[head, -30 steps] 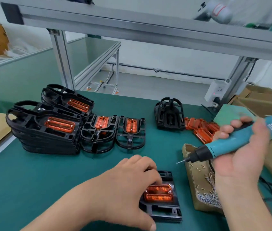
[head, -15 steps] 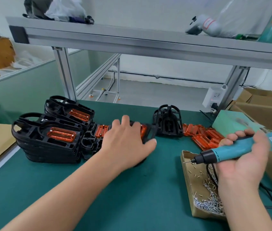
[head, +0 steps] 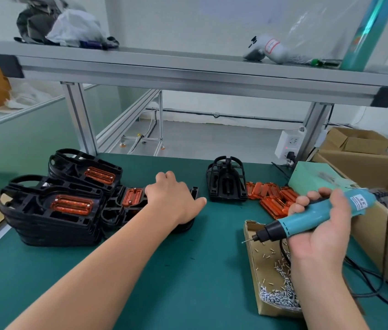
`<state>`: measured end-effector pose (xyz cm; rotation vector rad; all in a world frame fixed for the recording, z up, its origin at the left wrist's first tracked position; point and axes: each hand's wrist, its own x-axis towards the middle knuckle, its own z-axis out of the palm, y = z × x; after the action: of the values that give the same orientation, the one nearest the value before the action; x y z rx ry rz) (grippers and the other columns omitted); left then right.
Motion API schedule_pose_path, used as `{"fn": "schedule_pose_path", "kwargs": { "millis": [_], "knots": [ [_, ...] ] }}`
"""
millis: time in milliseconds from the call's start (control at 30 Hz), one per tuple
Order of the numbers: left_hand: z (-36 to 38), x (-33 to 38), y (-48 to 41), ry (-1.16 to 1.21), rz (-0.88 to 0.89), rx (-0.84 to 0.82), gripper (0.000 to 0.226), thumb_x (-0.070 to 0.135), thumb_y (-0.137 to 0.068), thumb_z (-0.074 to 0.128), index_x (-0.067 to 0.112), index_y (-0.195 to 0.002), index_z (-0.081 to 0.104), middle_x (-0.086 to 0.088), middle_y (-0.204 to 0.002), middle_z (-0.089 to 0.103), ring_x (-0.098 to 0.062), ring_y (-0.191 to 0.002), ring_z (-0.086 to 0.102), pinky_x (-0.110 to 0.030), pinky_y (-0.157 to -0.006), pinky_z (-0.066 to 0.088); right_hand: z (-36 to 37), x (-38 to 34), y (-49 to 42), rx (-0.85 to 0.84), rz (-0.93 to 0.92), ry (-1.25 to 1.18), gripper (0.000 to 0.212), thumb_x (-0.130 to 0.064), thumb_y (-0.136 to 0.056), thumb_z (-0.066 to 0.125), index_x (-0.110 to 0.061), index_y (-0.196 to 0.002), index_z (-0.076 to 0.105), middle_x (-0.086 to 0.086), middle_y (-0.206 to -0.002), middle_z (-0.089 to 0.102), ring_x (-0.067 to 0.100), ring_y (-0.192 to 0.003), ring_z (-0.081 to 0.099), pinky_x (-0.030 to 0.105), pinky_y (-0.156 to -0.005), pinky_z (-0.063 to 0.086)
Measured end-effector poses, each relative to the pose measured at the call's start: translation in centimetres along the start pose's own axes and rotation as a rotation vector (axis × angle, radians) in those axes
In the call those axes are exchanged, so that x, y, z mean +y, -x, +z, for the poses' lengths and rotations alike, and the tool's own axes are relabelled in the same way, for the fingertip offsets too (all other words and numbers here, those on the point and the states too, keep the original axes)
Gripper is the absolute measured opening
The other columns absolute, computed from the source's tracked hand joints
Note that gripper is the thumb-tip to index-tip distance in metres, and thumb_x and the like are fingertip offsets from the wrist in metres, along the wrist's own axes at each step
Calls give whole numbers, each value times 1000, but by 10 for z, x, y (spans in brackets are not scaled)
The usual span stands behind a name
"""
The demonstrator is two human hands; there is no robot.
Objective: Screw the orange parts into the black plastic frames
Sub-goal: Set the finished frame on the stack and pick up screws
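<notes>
My left hand (head: pixel 174 201) reaches across the green mat and lies on top of a black frame (head: pixel 195 189), fingers curled over its far side, thumb stretched out to the right. The hand hides most of this frame. My right hand (head: pixel 324 236) grips a teal electric screwdriver (head: pixel 307 217) above a cardboard tray of screws (head: pixel 251 236), bit pointing left. Loose orange parts (head: pixel 271 201) lie in a heap at the back right, beside a stack of bare black frames (head: pixel 226 182).
Two stacks of black frames fitted with orange parts stand at the left (head: pixel 52 210) and behind (head: pixel 86 170); another fitted frame (head: pixel 131 198) lies between them and my hand. Cardboard boxes (head: pixel 378 177) and a screwdriver cord (head: pixel 366 277) line the right. An aluminium shelf (head: pixel 188 75) runs overhead.
My left hand carried the black frame from the near edge of the mat to the far row beside the stacks. The right hand kept the screwdriver over the screw tray.
</notes>
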<state>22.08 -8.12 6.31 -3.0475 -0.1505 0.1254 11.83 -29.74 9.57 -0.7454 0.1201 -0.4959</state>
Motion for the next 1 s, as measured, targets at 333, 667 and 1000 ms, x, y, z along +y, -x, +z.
{"fn": "schedule_pose_path", "kwargs": {
  "millis": [333,667,1000],
  "knots": [
    [-31,26,-25,168,225,118,47,56,-100,44,14,-113,60,-11,-128,51,-33,-121,49,-50,-97,45,-21,7,-34,113,8,-109,19,-33,-109,54,-19,-96,59,-4,-75,61,12,-62,58,20,-56,49],
    [-43,86,-109,537,188,-69,51,16,-101,52,5,-148,35,-19,-138,48,-26,-90,59,-33,-65,46,-29,21,-42,74,41,-86,21,-32,-107,58,-19,-92,64,-2,-76,61,12,-60,59,22,-52,51],
    [-34,73,-104,496,211,-224,42,1,-88,59,18,-124,48,-17,-112,63,-27,-71,58,-31,-61,48,-35,18,-51,81,40,-111,20,-33,-105,59,-18,-93,63,-2,-76,62,13,-60,59,22,-51,50]
  ]
}}
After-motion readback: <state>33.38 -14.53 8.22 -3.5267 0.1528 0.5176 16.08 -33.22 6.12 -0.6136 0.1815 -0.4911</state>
